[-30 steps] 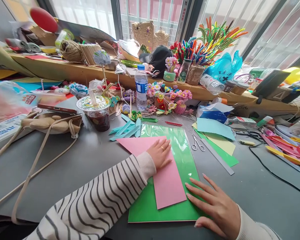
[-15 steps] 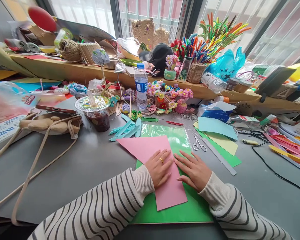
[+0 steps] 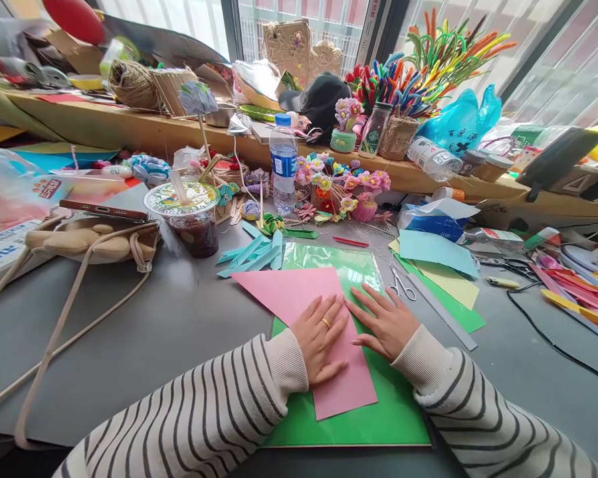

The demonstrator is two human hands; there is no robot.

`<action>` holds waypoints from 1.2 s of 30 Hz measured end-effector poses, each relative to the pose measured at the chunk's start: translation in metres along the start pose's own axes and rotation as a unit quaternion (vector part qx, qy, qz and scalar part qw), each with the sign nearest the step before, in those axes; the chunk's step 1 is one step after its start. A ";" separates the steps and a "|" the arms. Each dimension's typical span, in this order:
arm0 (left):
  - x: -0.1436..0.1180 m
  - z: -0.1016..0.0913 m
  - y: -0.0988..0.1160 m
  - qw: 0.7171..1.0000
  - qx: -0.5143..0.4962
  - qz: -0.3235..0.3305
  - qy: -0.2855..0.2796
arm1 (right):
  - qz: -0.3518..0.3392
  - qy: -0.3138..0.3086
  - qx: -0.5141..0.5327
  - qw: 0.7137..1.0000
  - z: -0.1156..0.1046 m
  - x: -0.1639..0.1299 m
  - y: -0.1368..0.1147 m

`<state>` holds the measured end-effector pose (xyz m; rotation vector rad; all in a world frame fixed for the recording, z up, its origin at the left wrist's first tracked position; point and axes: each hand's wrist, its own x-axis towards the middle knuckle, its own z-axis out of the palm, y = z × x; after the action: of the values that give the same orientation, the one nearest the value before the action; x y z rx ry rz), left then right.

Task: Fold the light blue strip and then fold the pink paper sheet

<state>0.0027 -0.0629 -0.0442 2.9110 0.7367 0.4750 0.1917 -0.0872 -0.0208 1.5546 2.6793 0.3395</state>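
A folded sheet of pink paper (image 3: 303,292) lies on a green board (image 3: 398,418) in front of me, with one pointed corner toward the left and a straight strip toward me. My left hand (image 3: 323,338), a gold ring on one finger, rests flat on the pink paper with its fingers spread. At the paper's right edge is my right hand (image 3: 386,323), fingers spread, palm down, mostly over the green board; its fingertips reach the edge of the paper. Neither hand grasps anything.
Scissors (image 3: 402,284) and a grey ruler (image 3: 446,312) lie to the right, beside coloured paper sheets (image 3: 438,252). Blue paper strips (image 3: 252,255), a lidded drink cup (image 3: 194,229) and a water bottle (image 3: 283,166) stand beyond. A beige bag (image 3: 94,249) sits left.
The left hand's thumb has spread out further from its fingers on the pink paper. The right hand's fingers are slightly more spread. The camera view has shifted a little.
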 end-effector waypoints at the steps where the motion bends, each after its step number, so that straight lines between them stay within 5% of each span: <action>1: 0.000 0.000 0.000 1.000 -0.002 0.000 -0.001 | 0.004 -0.007 0.002 1.000 0.000 0.003 0.001; 20: 0.000 -0.002 -0.001 1.000 -0.007 -0.001 -0.021 | 0.031 -0.071 0.048 0.996 0.004 0.068 0.032; 28: 0.001 0.001 -0.001 1.000 -0.012 -0.006 -0.005 | 0.010 -0.008 0.048 0.999 0.004 0.039 0.021; 36: 0.001 0.004 -0.001 1.000 -0.007 -0.005 0.009 | -0.048 -0.015 0.043 0.998 -0.009 0.008 0.014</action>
<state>0.0044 -0.0613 -0.0478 2.8923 0.7469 0.5036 0.1980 -0.0751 -0.0088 1.4317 2.7676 0.1974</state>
